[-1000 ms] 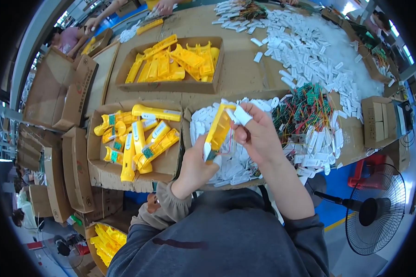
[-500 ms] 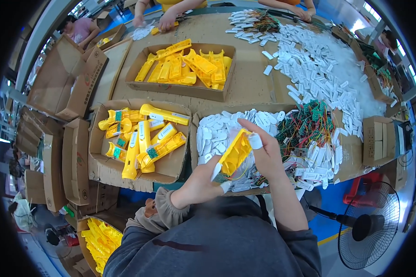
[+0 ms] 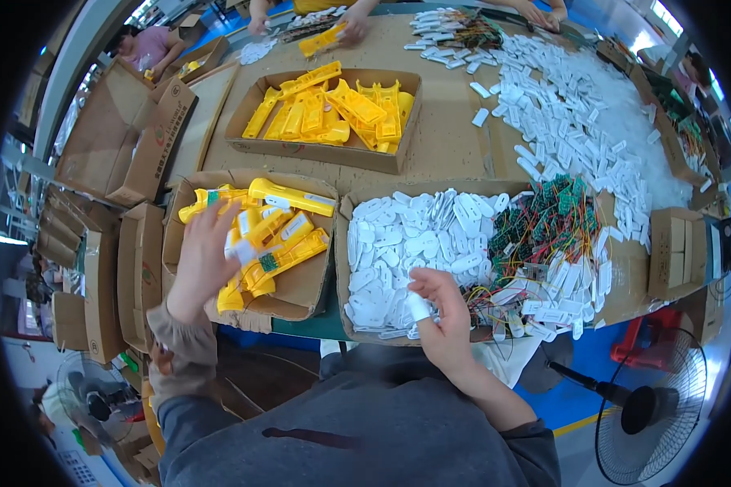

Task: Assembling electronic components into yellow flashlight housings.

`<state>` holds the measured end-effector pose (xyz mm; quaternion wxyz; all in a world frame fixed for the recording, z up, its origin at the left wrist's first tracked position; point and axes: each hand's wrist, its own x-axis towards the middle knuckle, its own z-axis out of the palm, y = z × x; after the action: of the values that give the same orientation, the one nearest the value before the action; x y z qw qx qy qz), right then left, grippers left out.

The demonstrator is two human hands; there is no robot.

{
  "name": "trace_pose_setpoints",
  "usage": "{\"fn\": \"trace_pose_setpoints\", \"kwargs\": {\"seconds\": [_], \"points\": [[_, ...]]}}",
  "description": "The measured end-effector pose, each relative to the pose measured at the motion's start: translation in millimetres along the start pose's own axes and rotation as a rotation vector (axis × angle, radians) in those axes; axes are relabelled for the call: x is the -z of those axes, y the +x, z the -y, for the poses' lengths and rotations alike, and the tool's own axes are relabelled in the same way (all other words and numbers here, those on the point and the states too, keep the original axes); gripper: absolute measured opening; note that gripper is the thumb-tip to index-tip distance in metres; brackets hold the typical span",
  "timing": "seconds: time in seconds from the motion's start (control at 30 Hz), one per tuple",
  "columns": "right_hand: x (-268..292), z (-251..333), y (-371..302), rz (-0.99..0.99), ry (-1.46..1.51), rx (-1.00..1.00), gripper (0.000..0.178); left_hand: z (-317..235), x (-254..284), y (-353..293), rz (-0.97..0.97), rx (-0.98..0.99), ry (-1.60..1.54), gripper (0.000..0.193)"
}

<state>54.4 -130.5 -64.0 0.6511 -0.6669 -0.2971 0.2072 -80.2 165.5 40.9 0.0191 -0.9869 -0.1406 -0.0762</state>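
My left hand (image 3: 201,258) is over the left carton (image 3: 307,302), fingers stretched and thumb apart, white tape on the thumb. Beneath and beside it lie yellow plastic housings (image 3: 292,196), some with white labels or small green circuit boards (image 3: 268,262); the hand partly covers them. Above the near edge of the right carton (image 3: 345,243) is my right hand (image 3: 445,318). Its fingers are loosely bent, the taped thumb is apart from them, and nothing shows in its grasp. Flat white plastic covers (image 3: 418,235) lie under it, beside a heap of wired green circuit boards (image 3: 548,219).
A shallow carton of yellow housings (image 3: 321,162) sits farther back. Many white pieces (image 3: 560,122) spread over the table's right side. Across the table, another person's hand (image 3: 353,28) holds a yellow housing (image 3: 323,39). A black fan (image 3: 646,406) stands at lower right.
The open yellow housing has left the space between my hands. My left hand has moved left to the left carton; my right hand has dropped lower over the white covers.
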Motion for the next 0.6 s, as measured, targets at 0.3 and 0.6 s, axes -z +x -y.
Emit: {"fn": "trace_pose_setpoints", "kwargs": {"seconds": [0.3, 0.6], "points": [[5, 20, -6, -0.008, -0.321, 0.233, 0.019, 16, -119, 268, -0.25, -0.323, 0.184, 0.049], [40, 36, 37, 0.091, -0.565, 0.131, 0.023, 7, -81, 243, -0.054, -0.138, -0.039, 0.048]]}}
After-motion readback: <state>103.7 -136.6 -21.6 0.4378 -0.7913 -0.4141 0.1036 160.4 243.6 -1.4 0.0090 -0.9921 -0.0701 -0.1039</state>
